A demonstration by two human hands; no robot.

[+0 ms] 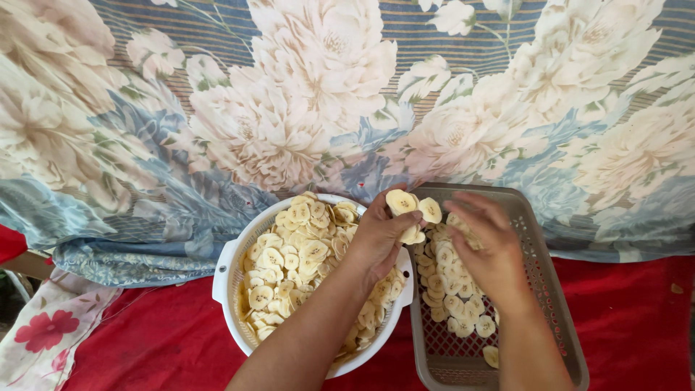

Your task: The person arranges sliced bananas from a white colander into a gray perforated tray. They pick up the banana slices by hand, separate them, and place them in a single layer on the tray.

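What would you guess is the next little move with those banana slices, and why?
Probably the left hand passes a slice from its small stack to the right hand, which lays it in the grey tray. Slices already lie in overlapping rows there, the tray's near end is bare, and the white colander holds plenty.

Slices (304, 253): pale yellow, cream centres. Colander (226, 269): white. Tray (539, 279) at 5 o'clock: grey-brown, perforated grid. Cloth (166, 340) at 6 o'clock: plain red. Sheet (289, 101) at 12 o'clock: cream flowers on blue stripes. Fabric (43, 329) at 8 o'clock: white with red flowers.
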